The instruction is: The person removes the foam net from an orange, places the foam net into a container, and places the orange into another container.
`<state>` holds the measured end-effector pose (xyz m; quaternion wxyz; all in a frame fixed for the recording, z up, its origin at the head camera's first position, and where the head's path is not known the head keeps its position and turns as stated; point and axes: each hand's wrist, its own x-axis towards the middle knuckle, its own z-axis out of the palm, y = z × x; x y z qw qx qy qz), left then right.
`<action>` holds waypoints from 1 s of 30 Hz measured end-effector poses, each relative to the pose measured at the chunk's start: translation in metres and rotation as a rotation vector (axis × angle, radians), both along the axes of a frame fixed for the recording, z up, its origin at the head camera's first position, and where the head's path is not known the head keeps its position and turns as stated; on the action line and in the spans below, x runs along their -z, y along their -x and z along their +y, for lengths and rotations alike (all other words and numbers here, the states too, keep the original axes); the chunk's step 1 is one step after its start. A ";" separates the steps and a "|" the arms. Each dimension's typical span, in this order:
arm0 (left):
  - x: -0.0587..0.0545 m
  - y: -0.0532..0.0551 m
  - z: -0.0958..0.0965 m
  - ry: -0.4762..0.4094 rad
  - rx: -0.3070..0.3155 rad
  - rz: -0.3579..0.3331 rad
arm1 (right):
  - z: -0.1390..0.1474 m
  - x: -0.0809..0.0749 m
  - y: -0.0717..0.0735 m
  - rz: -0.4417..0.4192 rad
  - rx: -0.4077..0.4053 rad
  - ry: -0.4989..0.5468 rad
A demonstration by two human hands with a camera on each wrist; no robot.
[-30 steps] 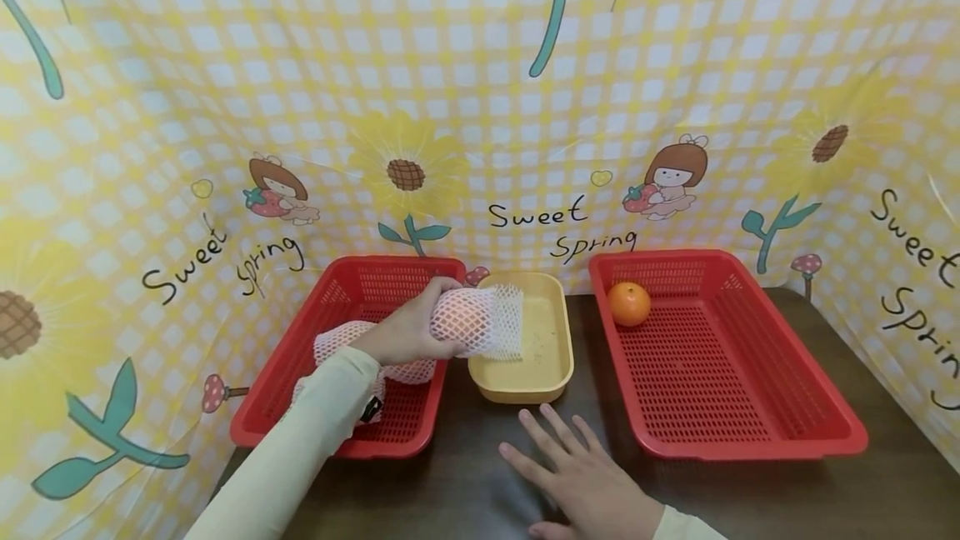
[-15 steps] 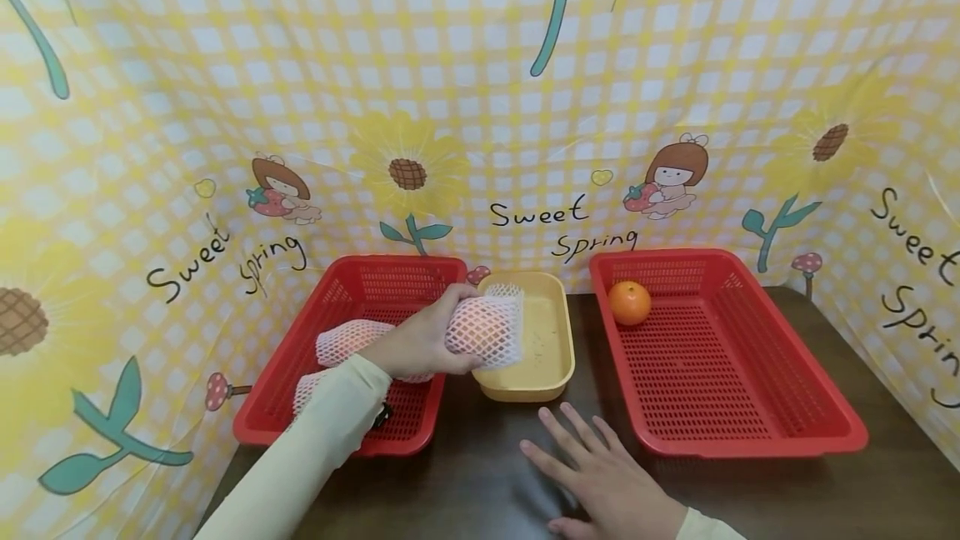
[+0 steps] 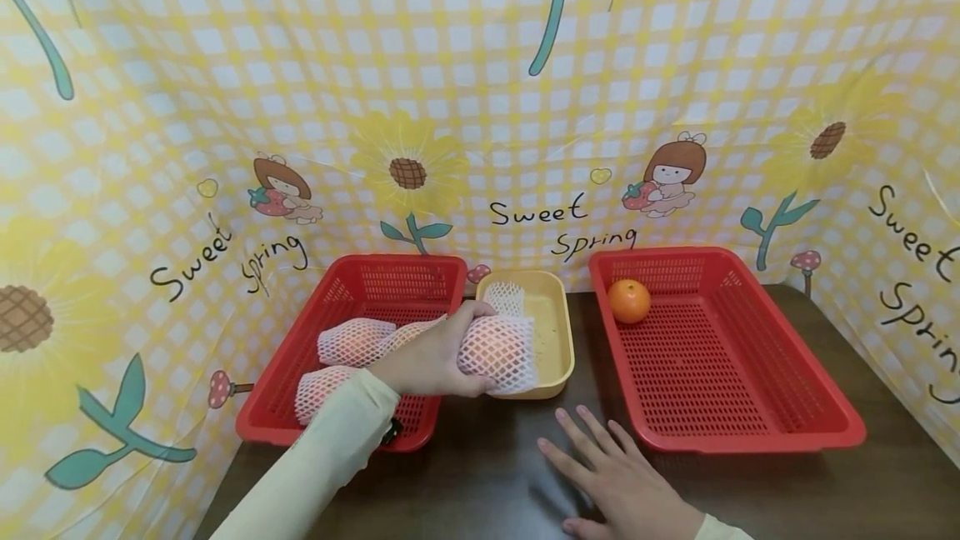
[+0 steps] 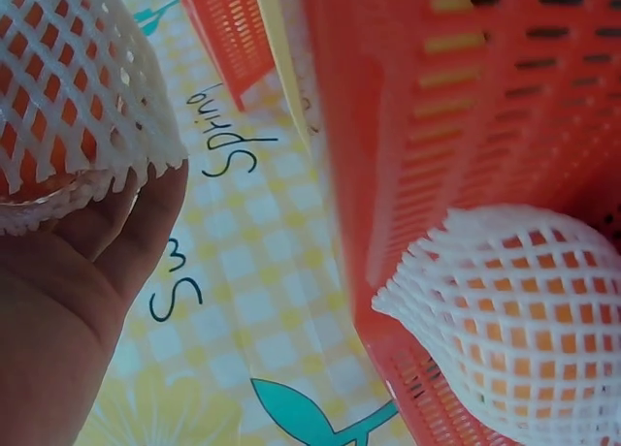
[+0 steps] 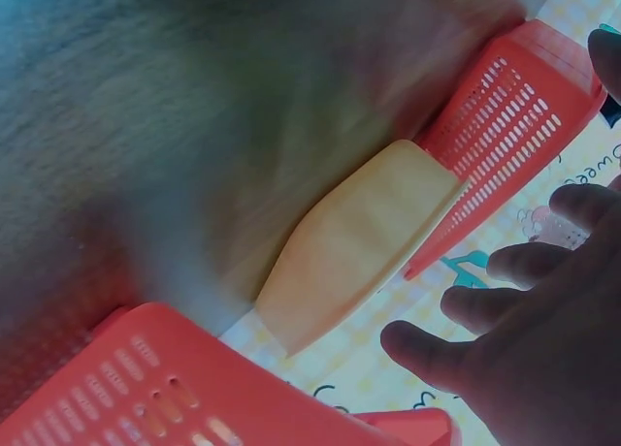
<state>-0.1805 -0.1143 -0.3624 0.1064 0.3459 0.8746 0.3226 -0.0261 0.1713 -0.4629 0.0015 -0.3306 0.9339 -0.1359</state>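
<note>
My left hand (image 3: 442,354) grips an orange fruit in a white foam net (image 3: 497,352), held over the front left part of the yellow tray (image 3: 551,332). The left wrist view shows the netted fruit (image 4: 73,87) against the fingers, orange showing through the mesh. An orange-free foam net (image 3: 504,298) lies in the tray behind it. My right hand (image 3: 618,482) is spread over the table in front of the right basket, with straight fingers and nothing in them. Several netted fruits (image 3: 352,342) lie in the left red basket (image 3: 258,419), partly hidden by my left arm.
A bare orange (image 3: 629,301) sits in the back left corner of the right red basket (image 3: 750,444). Both baskets flank the yellow tray on the dark table (image 3: 480,473). A checkered yellow cloth (image 3: 480,107) hangs behind and at the sides.
The left hand has carried the netted fruit to the right and toward me, out from the left basket's edge. The right hand has shifted slightly right and toward me, still spread.
</note>
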 end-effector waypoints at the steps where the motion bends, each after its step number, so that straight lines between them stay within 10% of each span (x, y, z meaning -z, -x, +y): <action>1: 0.000 -0.001 0.001 -0.002 0.008 0.008 | 0.001 0.000 -0.001 0.007 0.002 0.006; 19: 0.002 -0.033 0.019 -0.015 0.129 -0.030 | 0.013 0.000 -0.007 -0.078 0.054 0.048; 30: 0.027 -0.048 0.026 -0.105 0.195 -0.058 | 0.024 0.004 -0.011 -0.148 0.128 0.071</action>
